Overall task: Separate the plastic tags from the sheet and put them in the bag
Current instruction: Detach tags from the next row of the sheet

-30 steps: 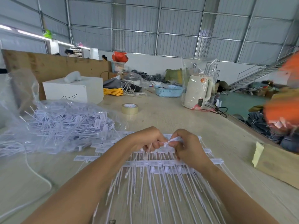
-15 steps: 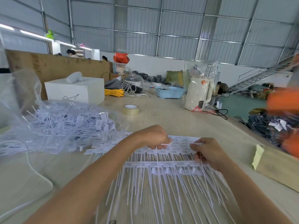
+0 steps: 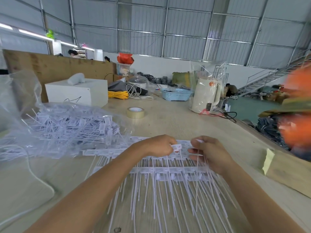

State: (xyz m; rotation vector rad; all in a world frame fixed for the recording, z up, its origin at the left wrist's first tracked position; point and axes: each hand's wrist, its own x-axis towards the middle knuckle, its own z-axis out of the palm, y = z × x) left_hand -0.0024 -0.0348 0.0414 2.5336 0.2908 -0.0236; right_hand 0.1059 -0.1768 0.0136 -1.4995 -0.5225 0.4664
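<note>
Tag sheet (image 3: 168, 170) on table (image 3: 176, 121), left hand (image 3: 159, 145) pinching a tag (image 3: 177, 146), right hand (image 3: 209, 152) gripping tag stems, writing unreadable.

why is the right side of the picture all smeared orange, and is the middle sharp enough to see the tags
Head view: the orange shape at the right edge is motion-blurred past recognition. The wide lens bends the roof beams. The left hand and right hand on the sheet of tags are fairly sharp; the strands toward the bottom edge go soft. Light is even daylight, without harsh glare.
</note>
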